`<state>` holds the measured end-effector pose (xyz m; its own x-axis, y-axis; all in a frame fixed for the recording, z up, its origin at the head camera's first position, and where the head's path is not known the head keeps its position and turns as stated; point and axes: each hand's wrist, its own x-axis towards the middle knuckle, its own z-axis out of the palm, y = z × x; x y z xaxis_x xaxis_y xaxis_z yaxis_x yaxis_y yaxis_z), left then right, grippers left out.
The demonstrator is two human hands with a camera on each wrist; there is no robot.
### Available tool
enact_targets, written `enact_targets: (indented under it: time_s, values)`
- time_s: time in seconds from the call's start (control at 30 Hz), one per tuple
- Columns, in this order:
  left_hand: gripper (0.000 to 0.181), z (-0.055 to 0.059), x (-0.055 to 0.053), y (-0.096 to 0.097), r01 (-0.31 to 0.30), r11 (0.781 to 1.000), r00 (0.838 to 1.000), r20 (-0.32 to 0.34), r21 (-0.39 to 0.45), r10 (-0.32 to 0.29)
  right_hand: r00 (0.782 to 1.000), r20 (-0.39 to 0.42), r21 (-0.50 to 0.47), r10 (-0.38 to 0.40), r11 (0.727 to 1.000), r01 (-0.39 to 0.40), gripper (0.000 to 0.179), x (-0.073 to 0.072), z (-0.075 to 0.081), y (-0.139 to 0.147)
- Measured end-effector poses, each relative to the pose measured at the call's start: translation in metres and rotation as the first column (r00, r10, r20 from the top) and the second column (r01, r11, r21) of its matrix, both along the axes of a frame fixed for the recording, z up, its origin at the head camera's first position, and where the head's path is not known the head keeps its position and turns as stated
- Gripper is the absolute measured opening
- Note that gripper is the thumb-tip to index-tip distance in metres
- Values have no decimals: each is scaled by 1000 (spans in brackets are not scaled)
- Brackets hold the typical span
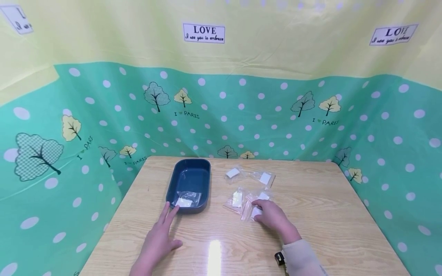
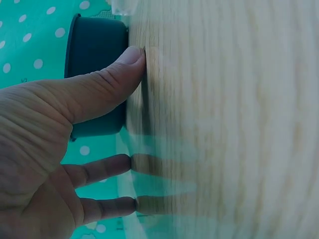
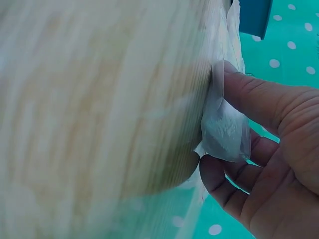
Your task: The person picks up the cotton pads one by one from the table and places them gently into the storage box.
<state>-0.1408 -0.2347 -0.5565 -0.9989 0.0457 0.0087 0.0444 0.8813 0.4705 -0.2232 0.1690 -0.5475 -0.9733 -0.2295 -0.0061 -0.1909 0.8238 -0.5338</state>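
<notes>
My right hand (image 1: 272, 217) pinches a small clear zip bag (image 3: 227, 133) with a white piece inside, between thumb and curled fingers, low over the table. Close beside it lie another such bag (image 1: 237, 199) and one partly behind my fingers (image 1: 264, 196). My left hand (image 1: 156, 240) has its fingers stretched out at the near left corner of a dark blue rectangular box (image 1: 192, 178). In the left wrist view its thumb is extended, with the side of the box (image 2: 97, 47) behind. One bag (image 1: 186, 200) lies inside the box at its near end.
Farther back on the wooden table (image 1: 310, 199) lie two more bags, one on the left (image 1: 233, 172) and one on the right (image 1: 265, 178). A green and yellow patterned curtain (image 1: 221, 111) hangs along the table's back and sides.
</notes>
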Motion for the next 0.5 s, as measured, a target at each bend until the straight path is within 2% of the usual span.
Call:
enact_targets:
  time_s: [0.3, 0.5]
  values:
    - [131, 4, -2, 2, 10, 1000, 1000, 17, 5, -10, 998, -5, 21, -55, 998, 55, 44, -1, 0, 5]
    - [134, 6, -9, 8, -2, 1000, 999, 38, -27, 3, 991, -56, -20, -124, 992, 123, 34, -2, 3, 10]
